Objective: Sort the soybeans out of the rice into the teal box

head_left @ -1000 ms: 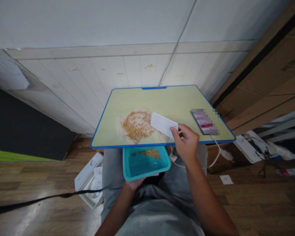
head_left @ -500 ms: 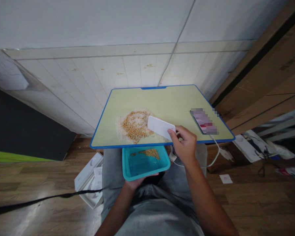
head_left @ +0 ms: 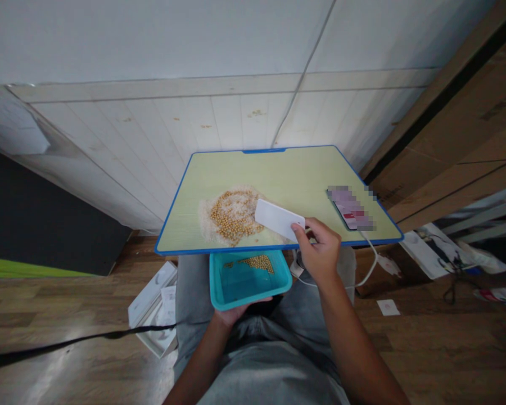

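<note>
My right hand pinches the near end of a flat white card, thumb on top. The card's far end is tilted over the right edge of a heap of soybeans mixed with white rice. Below the table's front edge, my left hand supports a turquoise plastic tub from underneath; most of its fingers are hidden by the tub. A patch of soybeans lies against the far side inside the tub.
The small table has a blue rim and stands against the wall. On its right lies a phone with a white cable. An open white box sits on the floor at left; cardboard boxes rise at right.
My right hand and the card have shifted slightly right, away from the heap. The tub and my left hand have stayed in place.
</note>
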`<state>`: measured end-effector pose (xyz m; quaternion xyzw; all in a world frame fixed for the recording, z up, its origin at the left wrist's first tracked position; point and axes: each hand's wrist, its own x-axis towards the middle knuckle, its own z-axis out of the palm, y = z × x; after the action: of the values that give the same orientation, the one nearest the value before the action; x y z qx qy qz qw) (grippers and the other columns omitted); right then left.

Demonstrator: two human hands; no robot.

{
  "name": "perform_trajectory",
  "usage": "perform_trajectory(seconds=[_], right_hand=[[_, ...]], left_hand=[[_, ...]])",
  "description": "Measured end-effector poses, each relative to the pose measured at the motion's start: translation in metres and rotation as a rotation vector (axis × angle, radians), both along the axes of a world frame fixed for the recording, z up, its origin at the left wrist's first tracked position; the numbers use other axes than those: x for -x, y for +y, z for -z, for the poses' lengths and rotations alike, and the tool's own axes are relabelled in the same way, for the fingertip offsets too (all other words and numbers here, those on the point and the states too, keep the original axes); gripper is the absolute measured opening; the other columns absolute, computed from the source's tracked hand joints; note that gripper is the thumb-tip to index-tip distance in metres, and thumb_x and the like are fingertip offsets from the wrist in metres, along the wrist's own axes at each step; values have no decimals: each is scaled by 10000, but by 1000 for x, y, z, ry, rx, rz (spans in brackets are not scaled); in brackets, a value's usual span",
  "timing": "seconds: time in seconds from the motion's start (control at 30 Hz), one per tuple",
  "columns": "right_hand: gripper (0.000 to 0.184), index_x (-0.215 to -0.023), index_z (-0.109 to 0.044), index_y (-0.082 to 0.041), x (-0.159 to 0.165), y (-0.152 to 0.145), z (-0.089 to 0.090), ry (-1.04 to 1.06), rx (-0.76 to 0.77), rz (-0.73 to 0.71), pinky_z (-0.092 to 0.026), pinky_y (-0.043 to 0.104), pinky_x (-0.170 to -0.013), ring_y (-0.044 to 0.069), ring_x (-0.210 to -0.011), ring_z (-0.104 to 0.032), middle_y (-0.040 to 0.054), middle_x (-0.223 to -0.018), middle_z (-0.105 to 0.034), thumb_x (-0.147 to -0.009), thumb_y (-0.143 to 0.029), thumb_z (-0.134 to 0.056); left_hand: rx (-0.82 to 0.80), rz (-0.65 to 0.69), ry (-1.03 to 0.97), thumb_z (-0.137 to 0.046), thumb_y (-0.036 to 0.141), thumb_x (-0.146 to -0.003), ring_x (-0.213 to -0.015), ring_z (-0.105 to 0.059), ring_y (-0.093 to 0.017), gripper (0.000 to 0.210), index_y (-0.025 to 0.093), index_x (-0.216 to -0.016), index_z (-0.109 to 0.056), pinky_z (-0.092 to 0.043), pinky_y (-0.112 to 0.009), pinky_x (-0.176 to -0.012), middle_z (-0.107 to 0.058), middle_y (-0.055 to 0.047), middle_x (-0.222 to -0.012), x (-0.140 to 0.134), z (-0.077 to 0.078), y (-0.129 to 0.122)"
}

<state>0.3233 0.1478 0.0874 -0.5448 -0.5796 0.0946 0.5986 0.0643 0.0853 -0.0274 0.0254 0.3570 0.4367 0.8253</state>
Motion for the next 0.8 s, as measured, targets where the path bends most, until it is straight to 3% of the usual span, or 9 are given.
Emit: perform_trajectory(seconds=[0.2, 0.3, 0.47, 0.8], right_hand=[[258, -930, -875, -275, -4, -5, 0, 11, -37, -41, -610, 306, -640, 205, -663, -726, 6, -792, -828, -1137, -421, -830], [269, -923, -871, -277, -5, -5, 0, 20, -36, -14, -614, 314, -639, 210, -660, -721, 11, -794, -830, -1129, -446, -834], [319, -898, -864, -278, -4, -5, 0, 18, -7, -37, -611, 320, -627, 213, -648, -694, 12, -770, -805, -1136, -487, -830], [372, -860, -826, -287, -6, -10, -3, 13, 1, -36, -607, 328, -631, 215, -634, -669, 5, -743, -770, -1144, -528, -832]], left_hand=[[-17, 5, 41, -866, 883, -966, -1788, -608, -699, 751, 387, -1525, -942, -502, -1060, -1356, -850, -139, -1775, -2, -3, 1], [-3, 7, 14, -853, 911, -965, -1809, -589, -683, 807, 390, -1578, -927, -462, -1072, -1380, -834, -147, -1793, -1, -1, 1], [-9, 8, -3, -912, 943, -913, -1810, -595, -660, 831, 431, -1567, -928, -472, -985, -1436, -840, -129, -1789, 1, 5, 0], [-9, 4, -7, -915, 932, -918, -1810, -589, -677, 892, 428, -1653, -886, -464, -1048, -1404, -823, -131, -1809, 1, 7, 0]])
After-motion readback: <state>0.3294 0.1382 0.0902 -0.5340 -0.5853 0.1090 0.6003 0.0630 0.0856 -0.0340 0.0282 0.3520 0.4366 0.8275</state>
